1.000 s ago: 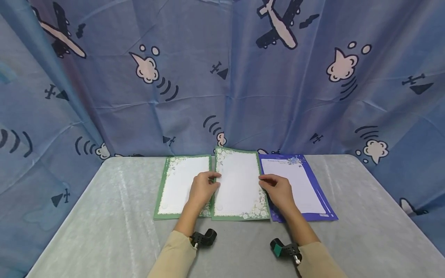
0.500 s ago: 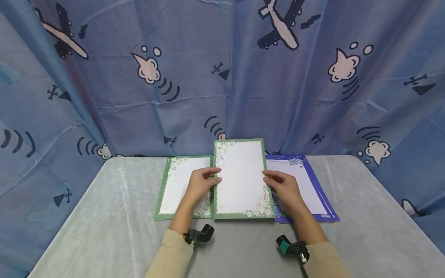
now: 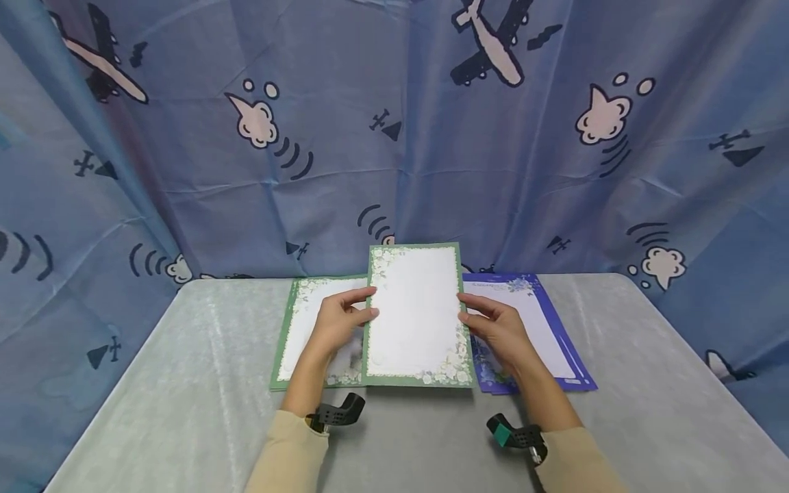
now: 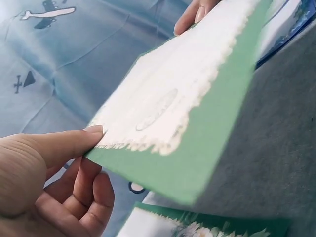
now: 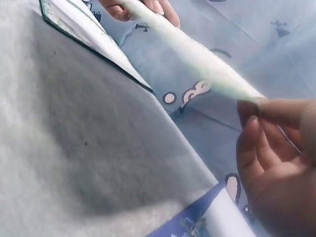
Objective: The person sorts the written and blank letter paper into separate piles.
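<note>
Between my two hands is a sheet of paper [image 3: 416, 315] with a green floral border and a white middle, held up off the table. My left hand [image 3: 337, 320] pinches its left edge, thumb on top and fingers beneath, as the left wrist view shows. At the right edge my right hand [image 3: 498, 330] pinches it the same way. Under and left of it lies another green-bordered sheet [image 3: 302, 329], partly hidden by the left hand. To the right lie purple-bordered sheets [image 3: 542, 329], partly covered by the right hand and the raised sheet.
A grey cloth-covered table [image 3: 203, 383] spreads under the papers. Behind its far edge hangs a blue curtain [image 3: 345, 137] printed with planes and clouds. Each wrist bears a black camera mount [image 3: 339, 411].
The green-bordered sheet has risen off the table in both hands, then shifted slightly left, overlapping the left sheet more. The other papers stay put.
</note>
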`<state>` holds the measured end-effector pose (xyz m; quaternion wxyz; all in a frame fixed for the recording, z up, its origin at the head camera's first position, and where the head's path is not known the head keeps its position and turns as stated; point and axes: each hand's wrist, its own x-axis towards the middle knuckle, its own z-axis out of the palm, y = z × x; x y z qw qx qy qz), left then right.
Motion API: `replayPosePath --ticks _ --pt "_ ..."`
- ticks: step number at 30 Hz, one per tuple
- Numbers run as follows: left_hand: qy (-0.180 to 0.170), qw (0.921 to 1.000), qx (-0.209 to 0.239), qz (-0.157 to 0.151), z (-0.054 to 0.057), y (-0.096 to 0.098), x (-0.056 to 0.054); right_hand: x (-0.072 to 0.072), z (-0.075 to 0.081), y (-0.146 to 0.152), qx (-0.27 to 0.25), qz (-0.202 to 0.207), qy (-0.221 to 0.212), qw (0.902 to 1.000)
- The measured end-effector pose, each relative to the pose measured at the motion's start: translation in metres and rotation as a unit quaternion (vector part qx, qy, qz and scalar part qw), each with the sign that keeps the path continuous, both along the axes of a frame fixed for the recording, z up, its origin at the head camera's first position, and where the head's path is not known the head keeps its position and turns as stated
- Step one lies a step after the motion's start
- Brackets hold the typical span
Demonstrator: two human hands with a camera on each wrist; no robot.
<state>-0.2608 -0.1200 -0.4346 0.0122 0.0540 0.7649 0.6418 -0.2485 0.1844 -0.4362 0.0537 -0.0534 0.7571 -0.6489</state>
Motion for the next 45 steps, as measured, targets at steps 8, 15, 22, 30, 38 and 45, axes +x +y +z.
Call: replayPosePath --ticks 8,15,22,30,38,45 --pt "-0.016 0.9998 -0.002 0.012 0.002 -0.024 0.009 0.000 0.007 -0.021 0.003 0.016 0.014 0.9998" --pt "-0.020 0.9987 -0.041 0.023 0.007 -0.047 0.012 0.001 0.007 -0.044 0.036 0.023 0.035 0.9985" --pt "-0.029 0.9951 -0.091 0.025 0.011 -0.071 0.007 -0.009 0.005 -0.072 0.059 0.023 0.044 0.9970" --pt "-0.027 0.9879 -0.147 0.043 0.000 -0.093 0.003 -0.023 -0.005 -0.107 0.043 0.018 0.021 0.9987" --pt "-0.034 0.9732 -0.214 0.077 -0.010 -0.113 -0.002 -0.031 -0.020 -0.141 0.042 0.013 -0.005 0.9990" --pt "-0.039 0.9672 -0.236 0.085 -0.019 -0.128 -0.002 -0.033 -0.029 -0.164 0.112 0.009 0.027 0.9934"
